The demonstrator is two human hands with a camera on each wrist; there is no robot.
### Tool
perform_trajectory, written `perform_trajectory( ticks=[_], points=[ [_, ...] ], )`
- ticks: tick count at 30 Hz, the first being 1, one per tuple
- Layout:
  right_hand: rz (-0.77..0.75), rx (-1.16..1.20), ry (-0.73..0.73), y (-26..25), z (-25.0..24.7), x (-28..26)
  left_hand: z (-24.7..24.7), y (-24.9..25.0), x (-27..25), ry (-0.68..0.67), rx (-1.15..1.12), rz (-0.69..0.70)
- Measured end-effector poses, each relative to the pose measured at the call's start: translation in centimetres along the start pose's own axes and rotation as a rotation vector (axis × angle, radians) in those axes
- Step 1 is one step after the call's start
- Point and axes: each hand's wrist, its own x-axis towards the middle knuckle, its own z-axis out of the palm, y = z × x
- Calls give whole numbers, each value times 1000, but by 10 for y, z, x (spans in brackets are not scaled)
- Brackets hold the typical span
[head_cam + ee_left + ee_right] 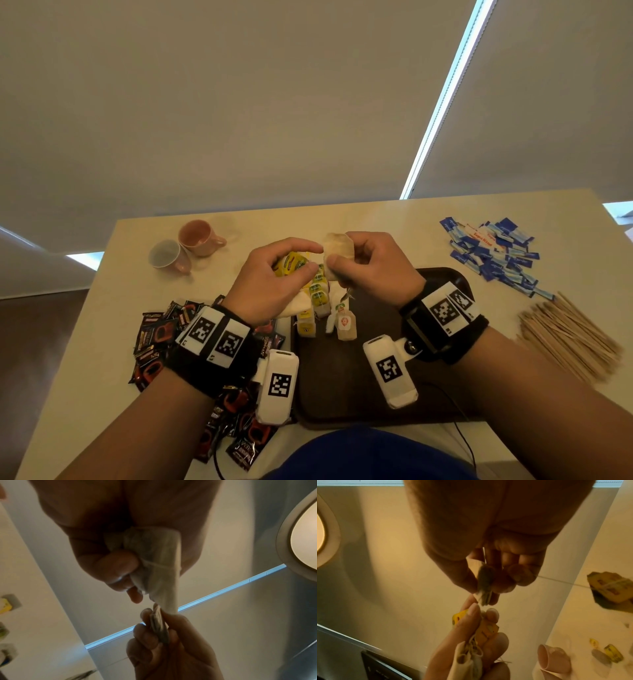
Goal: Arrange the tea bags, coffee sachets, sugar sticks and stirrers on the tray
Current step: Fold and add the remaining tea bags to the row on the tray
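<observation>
Two hands raised above the far end of the tray (pixel 442 277), fingertips nearly meeting. Right hand (pixel 373 263): thumb and fingers pinch a pale tea bag (pixel 338 251), held upright off the table. Right wrist view shows the same bag (pixel 485 580) edge-on between thumb and curled fingers. Left hand (pixel 274 277): fingers curled round a bunch of tea bags with yellow tags (pixel 291 265) (strings tangled, count not readable); forefinger and thumb tips reach to the edge of the right hand's bag. Left wrist view: crumpled pale bag paper (pixel 154 561) gripped in the palm.

On tray, near its far-left corner: a short row of yellow-tagged tea bags (pixel 317 301) and one with a red-marked tag (pixel 346 327).

Coffee sachets (pixel 154 339), dark with red print, heaped on the table (pixel 102 342) left of the tray, partly under the left wrist. Blue-and-white sugar sticks (pixel 493 251) heaped at far right. Wooden stirrers (pixel 568 337) piled near them, right of tray. Two cups (pixel 186 250) lie tipped at far left.
</observation>
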Motion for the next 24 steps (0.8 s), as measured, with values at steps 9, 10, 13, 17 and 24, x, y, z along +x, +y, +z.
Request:
perform_trajectory(
  ticks=[9, 10, 13, 17, 24],
  points=[
    [-27, 94, 25, -39, -2, -2, 16, -60, -2, -316, 332, -259],
    [-24, 95, 21, -41, 0, -3, 23, -70, -3, -367, 390, -294],
    [-7, 105, 25, -45, 3, -3, 40, -91, -4, -480, 450, -300],
    [11, 118, 26, -48, 4, -1, 54, -106, 0, -690, 516, -253],
    [-7, 162, 21, -52, 2, 3, 65, -123, 5, -576, 521, -233]
  ],
)
